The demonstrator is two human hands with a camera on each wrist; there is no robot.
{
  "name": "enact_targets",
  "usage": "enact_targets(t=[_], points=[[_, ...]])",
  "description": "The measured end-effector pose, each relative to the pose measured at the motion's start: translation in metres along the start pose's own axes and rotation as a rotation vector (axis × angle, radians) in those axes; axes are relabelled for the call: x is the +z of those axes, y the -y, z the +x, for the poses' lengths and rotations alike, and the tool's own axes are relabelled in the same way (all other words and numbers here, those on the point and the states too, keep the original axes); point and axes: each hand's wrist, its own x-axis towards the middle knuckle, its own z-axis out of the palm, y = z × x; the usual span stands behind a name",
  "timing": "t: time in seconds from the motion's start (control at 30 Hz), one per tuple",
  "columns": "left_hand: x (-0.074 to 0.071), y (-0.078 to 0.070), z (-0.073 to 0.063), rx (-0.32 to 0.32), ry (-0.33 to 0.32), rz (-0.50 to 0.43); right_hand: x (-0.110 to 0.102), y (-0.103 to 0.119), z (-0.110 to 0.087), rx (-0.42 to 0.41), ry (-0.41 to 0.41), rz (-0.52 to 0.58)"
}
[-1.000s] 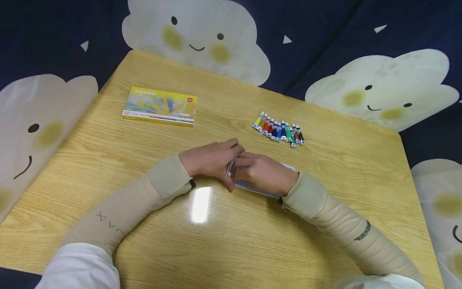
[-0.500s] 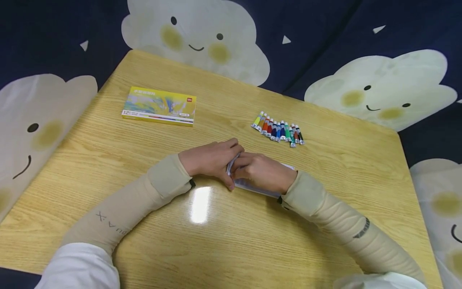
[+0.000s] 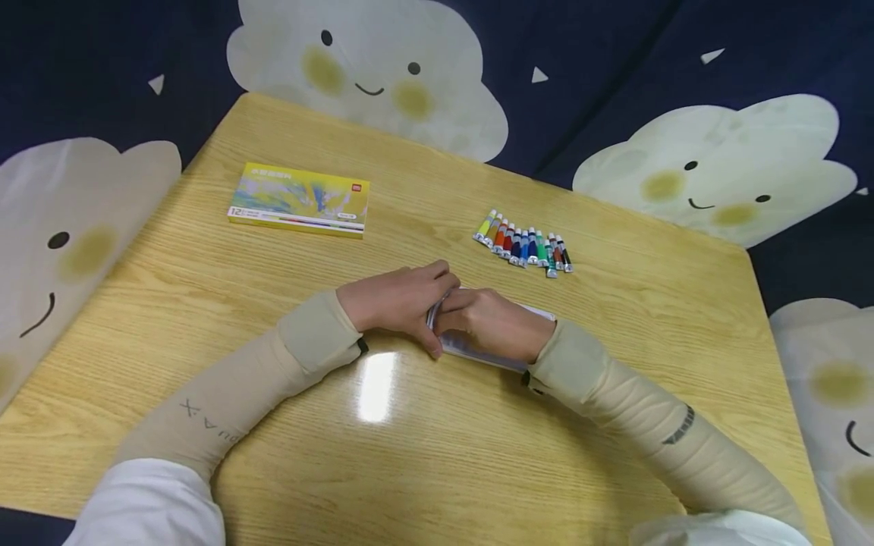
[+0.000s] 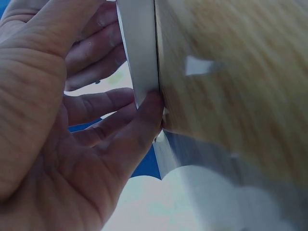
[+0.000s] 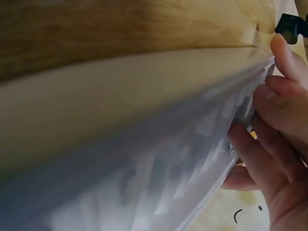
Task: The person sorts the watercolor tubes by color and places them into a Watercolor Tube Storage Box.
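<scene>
A pale, translucent plastic tray (image 3: 488, 358) with ribbed slots lies on the table, mostly covered by my hands. In the right wrist view its ribbed inside (image 5: 163, 178) and plain whitish side wall are visible. My left hand (image 3: 399, 303) grips the tray's left end, thumb on the near side and fingers on the far side. In the left wrist view the thumb presses on the tray's edge (image 4: 140, 48). My right hand (image 3: 497, 326) reaches over the tray from the right, its curled fingers on the ribbed plastic at the left end. The right fingertips are partly hidden.
Behind the hands lies a row of several small paint tubes (image 3: 524, 241) in different colours. A yellow paint box (image 3: 298, 199) lies flat at the back left of the wooden table (image 3: 410, 455). Dark blue cloth with smiling clouds (image 3: 369, 68) surrounds the table.
My right hand and forearm have shifted very slightly left. Both hands keep their places at the tray's left end; the view has drifted a little.
</scene>
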Motion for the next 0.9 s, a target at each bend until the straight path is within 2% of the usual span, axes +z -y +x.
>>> enact_targets(t=[0.2,0.57,0.9], points=[[0.001,0.001,0.002,0.010,0.004,-0.006,0.000,0.001,0.000,0.025,-0.003,0.014],[-0.001,0.000,0.000,0.007,0.003,-0.020,-0.007,0.003,-0.003,0.130,-0.001,0.087],[-0.002,0.000,0.000,-0.029,0.019,-0.018,-0.020,-0.004,-0.012,0.231,-0.111,0.098]])
